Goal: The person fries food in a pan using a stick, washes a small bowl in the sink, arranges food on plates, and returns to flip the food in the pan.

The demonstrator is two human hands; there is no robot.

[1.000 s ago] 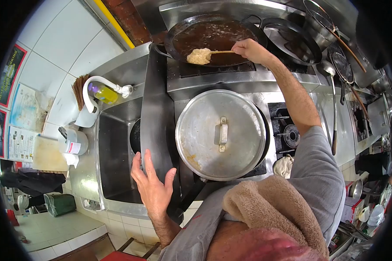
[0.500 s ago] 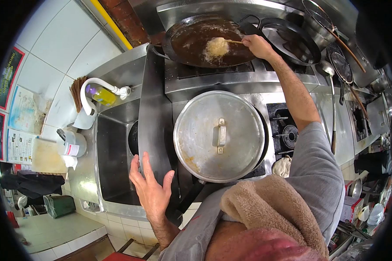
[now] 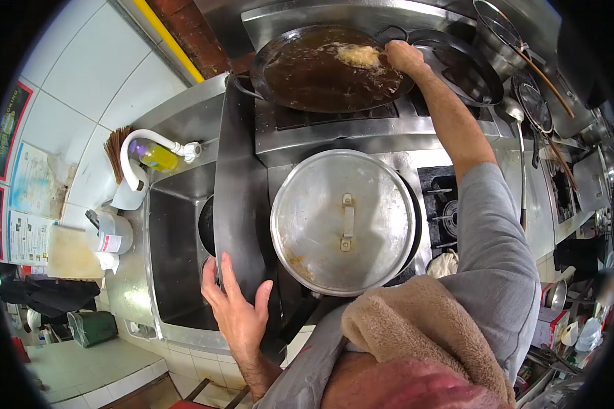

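Observation:
At the back, a wide dark wok (image 3: pixel 320 102) holds brown oil. A pale golden piece of frying food (image 3: pixel 358 56) lies in it, with bubbles around it. My right hand (image 3: pixel 404 57) is closed at the wok's right rim on a thin wooden stick, most of which the hand now hides. The food is just left of my fingers. My left hand (image 3: pixel 240 307) is open, fingers spread, beside the metal divider at the sink's right edge, and holds nothing.
A large pot with a flat metal lid (image 3: pixel 314 225) stands in front of the wok. Left is a sink (image 3: pixel 177 266) with a white faucet (image 3: pixel 133 146). A second black pan (image 3: pixel 488 75), a ladle (image 3: pixel 515 112) and strainers (image 3: pixel 532 102) are on the right.
My right hand has shifted slightly. The food has moved right and back across the oil, and the stick that showed between hand and food is now mostly hidden. My left hand stays open.

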